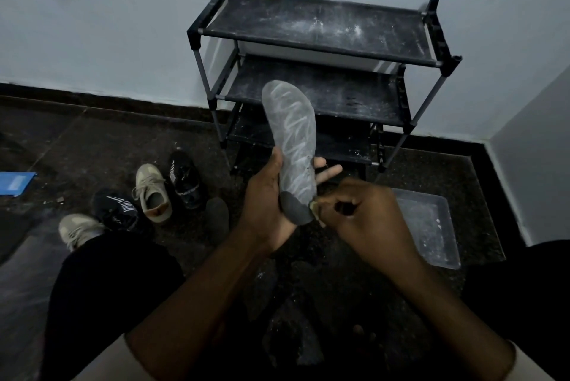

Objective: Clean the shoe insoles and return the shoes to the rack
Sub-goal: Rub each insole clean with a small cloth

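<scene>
The person holds a grey insole (293,140) upright in front of the body, in the middle of the view. The left hand (265,208) grasps it at the lower part: the thumb lies on the left edge and the fingers come out behind the right edge. The insole has pale streaks over most of its surface, and its heel end at the bottom is darker. The right hand (364,220) is clenched, and it pinches a small yellowish piece (314,206) against the right side of the heel end. What this piece is, I cannot tell.

Behind the insole a black rack (317,23) with 3 shelves stands against the wall, and its shelves carry white dusty marks. On the dark floor at the left lie 4 shoes close together: 2 beige shoes (152,192) (78,228) and 2 black shoes (185,181) (115,209). Just to the right of them a dark insole (217,214) lies flat. At the right of the hands a clear plastic tray (428,220) stands on the floor. A blue flat thing (15,183) lies at the left edge.
</scene>
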